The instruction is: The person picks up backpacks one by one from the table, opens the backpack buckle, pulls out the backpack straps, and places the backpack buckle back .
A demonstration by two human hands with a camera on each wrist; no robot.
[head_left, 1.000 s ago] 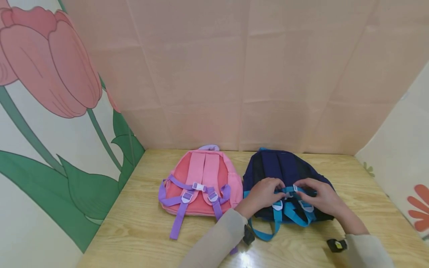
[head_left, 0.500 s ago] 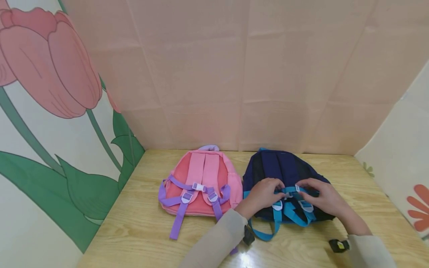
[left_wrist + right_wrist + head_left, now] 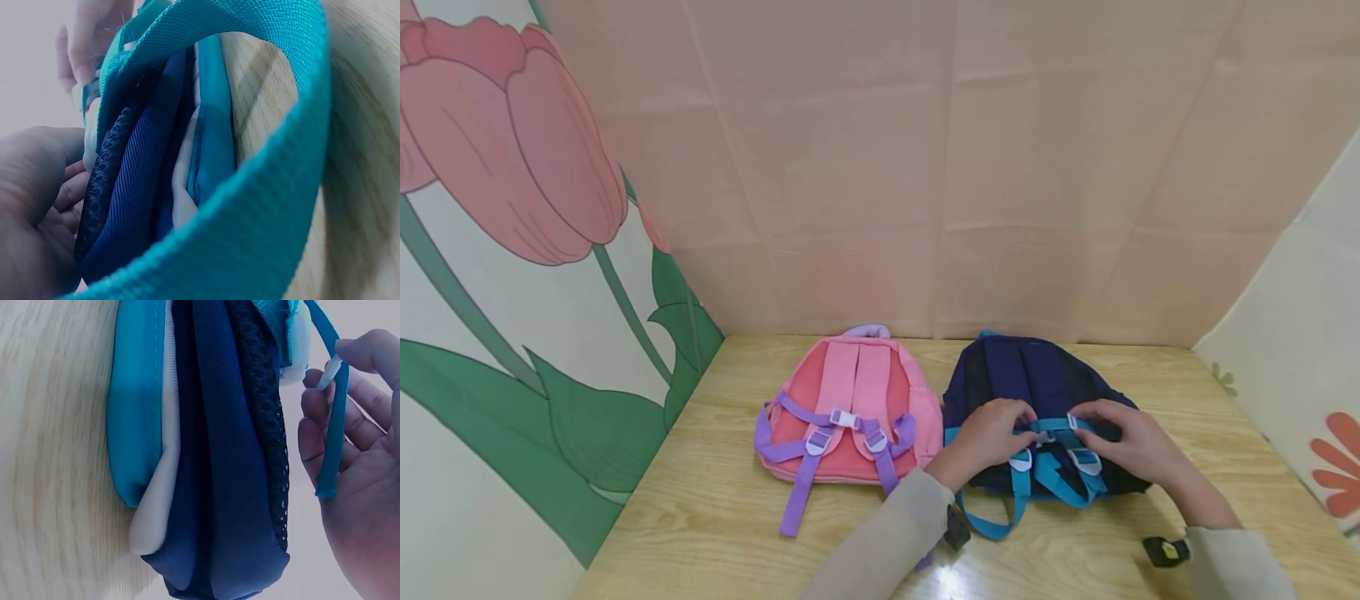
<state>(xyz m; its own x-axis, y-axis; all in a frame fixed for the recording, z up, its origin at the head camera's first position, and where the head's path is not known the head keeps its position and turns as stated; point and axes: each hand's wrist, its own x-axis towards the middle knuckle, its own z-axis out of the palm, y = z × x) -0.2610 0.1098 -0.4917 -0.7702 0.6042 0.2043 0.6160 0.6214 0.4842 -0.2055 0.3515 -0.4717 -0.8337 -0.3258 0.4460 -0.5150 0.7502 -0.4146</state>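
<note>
A navy backpack (image 3: 1018, 367) lies back side up on the table, its blue straps and white buckles showing. My right hand (image 3: 1131, 442) pinches a white strap slider (image 3: 1072, 422) on the blue chest strap; in the right wrist view thumb and fingers hold the slider (image 3: 329, 373), with a loose strap end (image 3: 331, 465) hanging past the palm. My left hand (image 3: 988, 433) holds the chest strap at its pale buckle (image 3: 1043, 437), the fingertips partly hidden. In the left wrist view a blue strap loop (image 3: 306, 125) crosses in front of the backpack's side.
To the left a pink backpack (image 3: 857, 367) with purple straps lies next to the navy one, its chest buckle (image 3: 845, 419) fastened. My left forearm passes over its lower right strap. The wooden table (image 3: 700, 500) ends against a pink backdrop (image 3: 940, 208).
My right hand has slid slightly to the right with the slider, lengthening the stretch of chest strap between it and the buckle. My left hand has stayed in place.
</note>
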